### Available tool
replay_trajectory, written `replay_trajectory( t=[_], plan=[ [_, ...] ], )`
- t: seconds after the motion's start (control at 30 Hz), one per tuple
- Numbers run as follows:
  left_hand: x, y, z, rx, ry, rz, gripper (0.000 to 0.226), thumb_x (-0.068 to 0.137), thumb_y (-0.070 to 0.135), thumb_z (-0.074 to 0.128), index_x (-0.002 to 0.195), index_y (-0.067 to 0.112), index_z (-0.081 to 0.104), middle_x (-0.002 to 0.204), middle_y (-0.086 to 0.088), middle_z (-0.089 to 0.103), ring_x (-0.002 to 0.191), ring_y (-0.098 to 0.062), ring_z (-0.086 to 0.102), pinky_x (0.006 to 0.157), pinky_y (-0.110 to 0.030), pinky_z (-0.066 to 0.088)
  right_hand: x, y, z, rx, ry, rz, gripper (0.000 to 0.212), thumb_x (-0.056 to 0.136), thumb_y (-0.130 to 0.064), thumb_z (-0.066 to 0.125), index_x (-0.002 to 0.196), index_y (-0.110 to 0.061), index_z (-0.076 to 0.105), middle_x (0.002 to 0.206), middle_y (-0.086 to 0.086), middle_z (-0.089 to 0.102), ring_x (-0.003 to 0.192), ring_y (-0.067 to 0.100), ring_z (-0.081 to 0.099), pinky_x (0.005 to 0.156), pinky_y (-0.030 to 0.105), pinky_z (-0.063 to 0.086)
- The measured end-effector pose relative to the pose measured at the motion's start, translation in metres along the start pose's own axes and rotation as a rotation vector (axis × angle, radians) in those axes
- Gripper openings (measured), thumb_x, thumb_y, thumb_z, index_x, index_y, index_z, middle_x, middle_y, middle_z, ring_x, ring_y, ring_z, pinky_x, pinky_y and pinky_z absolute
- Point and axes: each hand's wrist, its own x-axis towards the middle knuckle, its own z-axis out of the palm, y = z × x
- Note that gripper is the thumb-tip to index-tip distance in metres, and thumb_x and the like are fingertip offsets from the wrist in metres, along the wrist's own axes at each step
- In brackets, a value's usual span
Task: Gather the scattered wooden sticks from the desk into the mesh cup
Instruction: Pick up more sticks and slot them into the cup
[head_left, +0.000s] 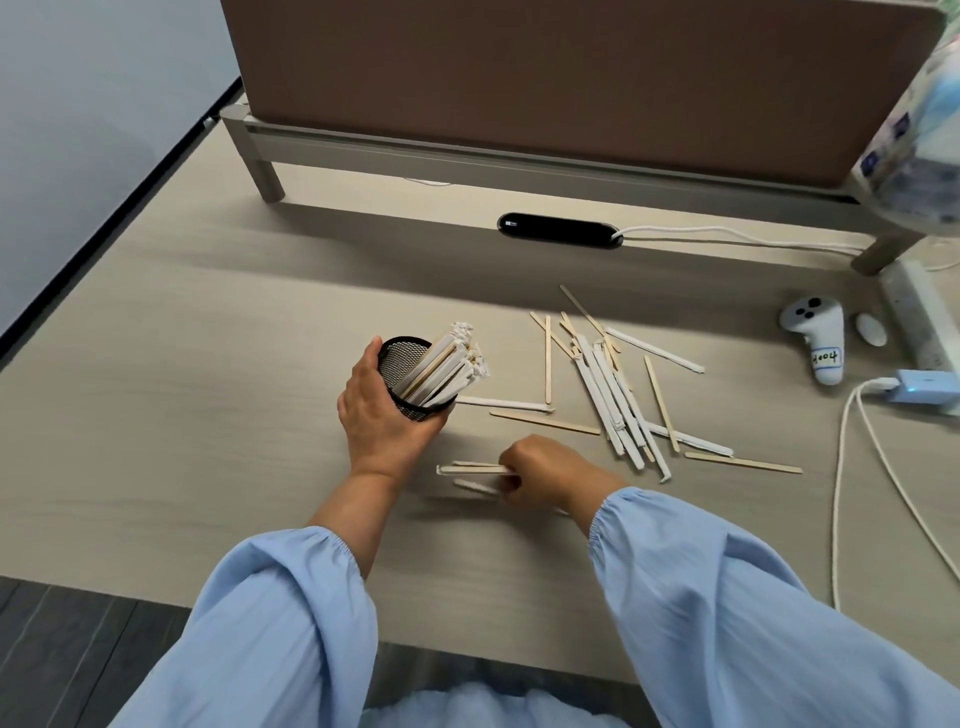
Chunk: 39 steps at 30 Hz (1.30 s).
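My left hand (376, 415) grips the black mesh cup (410, 376), tilted toward the right, with several sticks, bare and paper-wrapped, poking out of its mouth. My right hand (545, 470) is closed on a few sticks (470, 469) that point left, low over the desk just below the cup. A loose pile of wooden sticks (615, 400) lies to the right of the cup, some bare wood, some in white paper sleeves. Single sticks (743, 462) lie at the pile's edges.
A white game controller (818, 338) and a small white oval object (871, 329) lie at the right. A blue adapter (924, 387) with white cables (844, 467) sits near the right edge. A brown divider panel (545, 78) stands at the back behind a black cable slot (558, 230).
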Motion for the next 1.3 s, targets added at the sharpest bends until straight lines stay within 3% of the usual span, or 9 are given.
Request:
replay_trajectory(
  t=[0.1, 0.17, 0.23, 0.33, 0.4, 0.6, 0.97, 1.1, 1.3],
  plan=[
    [-0.004, 0.004, -0.001, 0.002, 0.014, -0.014, 0.102, 0.05, 0.059, 0.062, 0.132, 0.005, 0.034, 0.125, -0.016, 0.051, 0.111, -0.034, 0.049, 0.095, -0.046, 0.032, 0.002, 0.006, -0.004, -0.031, 0.051, -0.001, 0.003, 0.088, -0.013, 0.048, 0.087, -0.014, 0.051, 0.098, 0.02, 0.058, 0.09, 0.035, 0.055, 0.068, 0.03, 0.032],
    [-0.006, 0.006, -0.002, 0.004, 0.027, -0.025, 0.102, 0.05, 0.058, 0.061, 0.132, 0.005, 0.035, 0.124, -0.016, 0.051, 0.111, -0.034, 0.049, 0.095, -0.044, 0.032, 0.002, 0.011, -0.008, -0.022, 0.117, 0.039, 0.019, 0.092, -0.013, 0.039, 0.109, -0.007, 0.046, 0.115, 0.022, 0.058, 0.104, 0.038, 0.056, 0.077, 0.036, 0.039],
    [-0.007, 0.007, -0.002, 0.01, 0.036, -0.029, 0.102, 0.049, 0.058, 0.061, 0.131, 0.004, 0.035, 0.124, -0.016, 0.052, 0.11, -0.034, 0.049, 0.095, -0.045, 0.032, 0.002, 0.016, -0.01, -0.005, 0.167, 0.081, 0.025, 0.093, -0.013, 0.035, 0.117, -0.006, 0.036, 0.115, 0.023, 0.058, 0.101, 0.039, 0.056, 0.078, 0.039, 0.039],
    [-0.01, 0.007, -0.002, 0.025, 0.038, -0.027, 0.102, 0.049, 0.059, 0.062, 0.131, 0.004, 0.035, 0.123, -0.017, 0.053, 0.109, -0.035, 0.051, 0.094, -0.046, 0.034, 0.005, 0.025, -0.013, 0.019, 0.231, 0.155, 0.024, 0.094, -0.018, 0.04, 0.115, -0.008, 0.035, 0.109, 0.021, 0.061, 0.091, 0.038, 0.057, 0.072, 0.037, 0.037],
    [-0.013, 0.007, -0.002, 0.033, 0.038, -0.027, 0.102, 0.05, 0.059, 0.062, 0.131, 0.004, 0.036, 0.123, -0.017, 0.053, 0.109, -0.035, 0.051, 0.094, -0.047, 0.034, 0.007, 0.03, -0.013, -0.001, 0.276, 0.188, 0.026, 0.094, -0.023, 0.046, 0.113, -0.007, 0.042, 0.11, 0.021, 0.062, 0.097, 0.038, 0.059, 0.076, 0.038, 0.043],
    [-0.018, 0.007, -0.004, 0.049, 0.048, -0.035, 0.101, 0.05, 0.059, 0.061, 0.13, 0.003, 0.037, 0.123, -0.017, 0.053, 0.109, -0.035, 0.052, 0.094, -0.046, 0.034, 0.016, 0.033, -0.008, -0.032, 0.283, 0.187, 0.023, 0.092, -0.011, 0.045, 0.113, -0.005, 0.054, 0.114, 0.019, 0.053, 0.099, 0.038, 0.058, 0.082, 0.038, 0.046],
    [-0.014, -0.006, -0.012, 0.109, 0.077, -0.061, 0.1, 0.051, 0.06, 0.062, 0.131, 0.005, 0.036, 0.122, -0.018, 0.053, 0.109, -0.036, 0.052, 0.093, -0.048, 0.035, 0.037, 0.013, -0.011, -0.118, 0.291, 0.014, 0.029, 0.09, -0.003, 0.045, 0.118, -0.006, 0.047, 0.121, 0.015, 0.052, 0.11, 0.034, 0.052, 0.087, 0.041, 0.044],
    [-0.013, -0.012, -0.015, 0.124, 0.07, -0.087, 0.1, 0.051, 0.059, 0.062, 0.131, 0.005, 0.036, 0.123, -0.018, 0.054, 0.109, -0.036, 0.052, 0.093, -0.049, 0.035, 0.052, 0.002, -0.021, -0.092, 0.362, -0.008, 0.032, 0.09, 0.0, 0.042, 0.12, -0.007, 0.046, 0.125, 0.014, 0.048, 0.115, 0.032, 0.046, 0.089, 0.041, 0.042],
    [-0.01, -0.019, -0.019, 0.132, 0.084, -0.093, 0.099, 0.051, 0.059, 0.062, 0.131, 0.007, 0.036, 0.125, -0.015, 0.053, 0.112, -0.033, 0.05, 0.093, -0.048, 0.034, 0.067, -0.001, -0.022, -0.076, 0.305, 0.038, 0.032, 0.09, -0.009, 0.049, 0.123, -0.007, 0.049, 0.125, 0.015, 0.046, 0.114, 0.034, 0.046, 0.091, 0.039, 0.043]
  ],
)
